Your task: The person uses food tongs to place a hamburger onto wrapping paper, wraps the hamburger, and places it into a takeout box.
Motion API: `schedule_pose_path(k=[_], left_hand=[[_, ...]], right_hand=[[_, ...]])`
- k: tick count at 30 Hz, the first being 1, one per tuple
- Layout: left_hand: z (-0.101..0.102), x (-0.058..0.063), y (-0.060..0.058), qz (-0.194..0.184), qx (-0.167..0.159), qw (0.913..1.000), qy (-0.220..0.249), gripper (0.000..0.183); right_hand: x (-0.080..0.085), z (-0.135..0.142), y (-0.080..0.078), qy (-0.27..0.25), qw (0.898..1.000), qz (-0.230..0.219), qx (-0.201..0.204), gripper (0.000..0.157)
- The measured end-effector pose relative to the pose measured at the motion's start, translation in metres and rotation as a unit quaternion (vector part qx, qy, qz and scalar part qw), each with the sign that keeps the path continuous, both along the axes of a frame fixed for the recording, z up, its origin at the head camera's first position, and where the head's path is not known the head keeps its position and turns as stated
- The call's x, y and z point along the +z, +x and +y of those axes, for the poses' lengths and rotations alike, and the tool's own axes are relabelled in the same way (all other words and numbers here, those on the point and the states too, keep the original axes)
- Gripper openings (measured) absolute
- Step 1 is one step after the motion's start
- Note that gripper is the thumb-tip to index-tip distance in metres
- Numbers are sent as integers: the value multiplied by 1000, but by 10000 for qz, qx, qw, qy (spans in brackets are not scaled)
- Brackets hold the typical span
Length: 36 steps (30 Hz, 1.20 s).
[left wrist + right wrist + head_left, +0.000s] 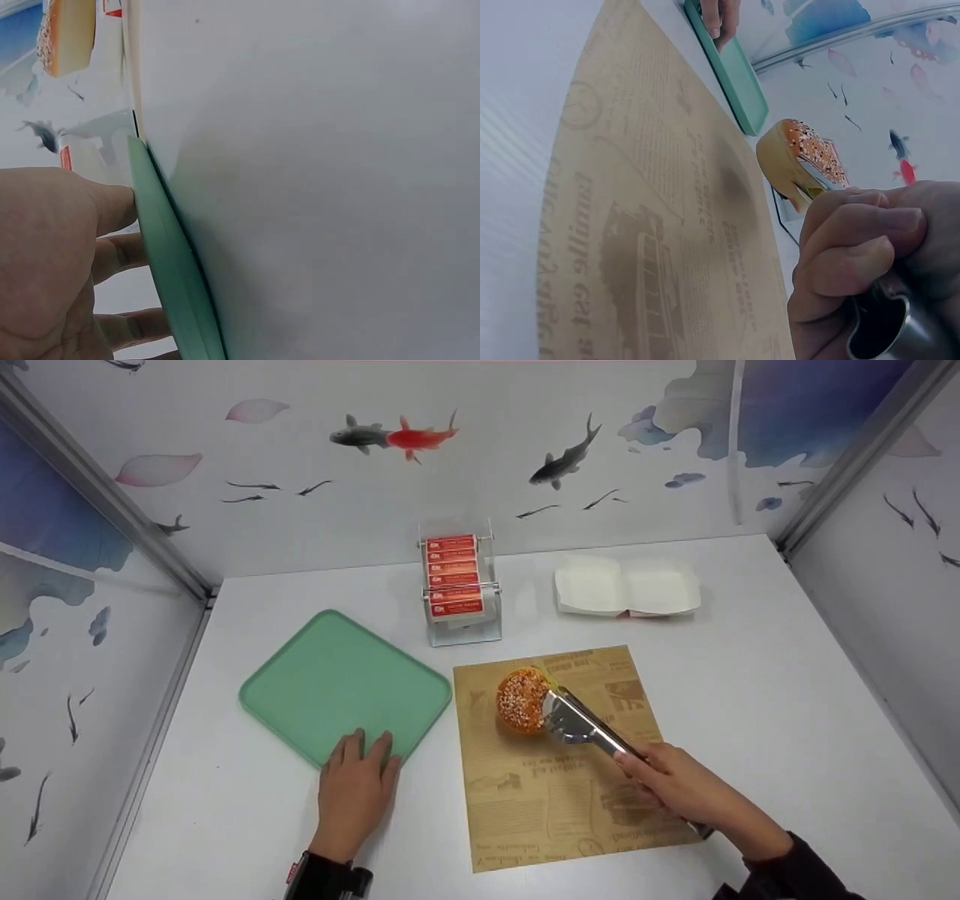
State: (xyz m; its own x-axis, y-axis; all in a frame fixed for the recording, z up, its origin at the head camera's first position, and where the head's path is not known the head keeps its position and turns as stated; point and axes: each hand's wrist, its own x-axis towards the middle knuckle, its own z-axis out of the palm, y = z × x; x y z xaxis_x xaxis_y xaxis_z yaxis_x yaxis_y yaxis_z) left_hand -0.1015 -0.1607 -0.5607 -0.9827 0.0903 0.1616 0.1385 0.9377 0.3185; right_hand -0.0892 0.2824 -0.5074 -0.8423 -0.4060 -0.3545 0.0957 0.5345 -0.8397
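My right hand grips a pair of metal tongs, fingers curled round the handle. The tong ends hold a sesame-topped burger by its right side. In the right wrist view the burger hangs above the paper, a bit of green at its underside. Under it lies a brown printed wrapping paper. My left hand rests on the near corner of a green tray. In the left wrist view the thumb and fingers lie along the tray's rim.
Behind the paper stands a clear rack with several red-and-white packets. An opened white carton sits at the back right. Printed wall panels enclose the white table at the back and sides.
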Motion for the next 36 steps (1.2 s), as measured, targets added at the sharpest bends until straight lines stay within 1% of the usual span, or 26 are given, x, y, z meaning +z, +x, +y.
schedule_pose_path(k=[2, 6, 9, 12, 15, 18, 22, 27, 32, 36], left_hand=[[0, 0, 0, 9, 0, 10000, 2, 37], [0, -1, 0, 87, -11, 10000, 16, 37], [0, -1, 0, 84, -4, 10000, 46, 37], [-1, -1, 0, 126, -7, 9999, 50, 36], [-1, -2, 0, 160, -11, 9999, 41, 36], [-1, -2, 0, 111, -1, 9999, 54, 37], [-1, -3, 0, -7, 19, 10000, 55, 38], [0, -2, 0, 31, -9, 10000, 10, 37], [0, -2, 0, -51, 11, 10000, -16, 38], [0, -2, 1, 49, -15, 10000, -11, 37]], right_hand=[[-1, 6, 7, -28, 9999, -100, -40, 45], [-4, 17, 19, -197, 9987, -447, -155, 45], [-6, 24, 25, -297, 9970, -665, -246, 47], [-8, 29, 28, -356, 9963, -740, -246, 48], [-9, 31, 30, -398, 9960, -779, -202, 47], [-10, 32, 31, -373, 9959, -797, -197, 47], [-12, 34, 32, -282, 9953, -880, -292, 48], [-12, 35, 31, -216, 9937, -1030, -377, 49], [-10, 35, 32, -223, 9928, -1110, -400, 51], [-8, 37, 33, -321, 9911, -1240, -350, 52]])
